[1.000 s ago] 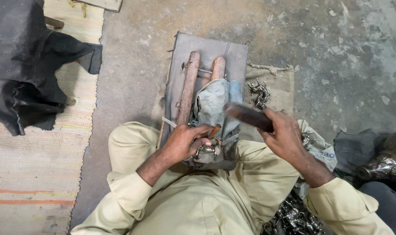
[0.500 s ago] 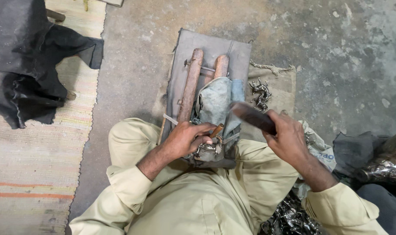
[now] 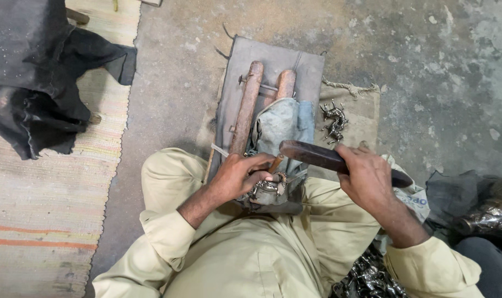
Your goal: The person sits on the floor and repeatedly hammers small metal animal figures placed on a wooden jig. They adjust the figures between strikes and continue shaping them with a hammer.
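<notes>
Two hands work over the lap: left hand (image 3: 241, 177) pinches a small metal piece (image 3: 267, 187) against the cloth pad (image 3: 281, 129), while right hand (image 3: 366, 176) grips a dark file (image 3: 317, 155), its length running sideways just above the piece.

Dark smooth wooden mallet (image 3: 317, 156), shiny metal figurine (image 3: 267, 187), rough concrete floor (image 3: 416, 60)

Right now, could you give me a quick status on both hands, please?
Left hand pinning small metal piece. Right hand gripping dark wooden tool above it. Nothing between.
</notes>
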